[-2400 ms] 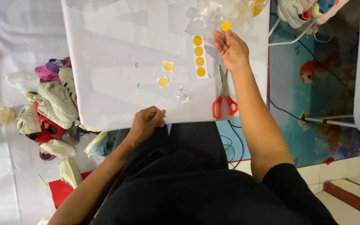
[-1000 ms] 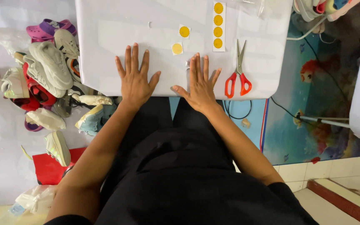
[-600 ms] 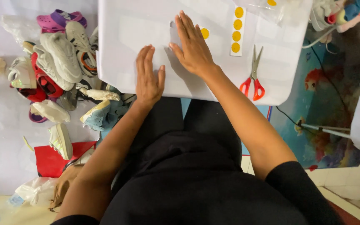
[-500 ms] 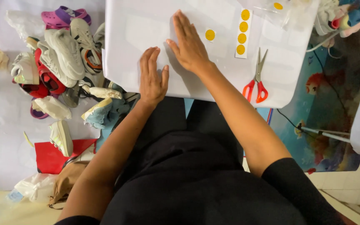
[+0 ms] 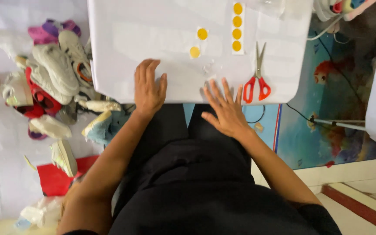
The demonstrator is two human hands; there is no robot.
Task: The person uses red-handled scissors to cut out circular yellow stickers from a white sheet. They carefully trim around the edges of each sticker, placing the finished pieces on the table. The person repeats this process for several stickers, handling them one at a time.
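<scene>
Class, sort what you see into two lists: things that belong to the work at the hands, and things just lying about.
In use: white table, left hand, right hand, loose yellow dots, dot strip, scissors.
Lying about: shoe pile, red sheet, cable.

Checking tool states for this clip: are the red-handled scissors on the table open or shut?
Slightly open. The scissors lie flat on the white table, blades parted a little at the tips, untouched by the right hand.

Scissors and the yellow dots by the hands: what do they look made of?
Scissors: grey metal blades, glossy red handles, probably plastic. Yellow dots: flat, matte, likely paper or foam stickers, four on a white strip. Both hands lie flat on the white table.
</scene>
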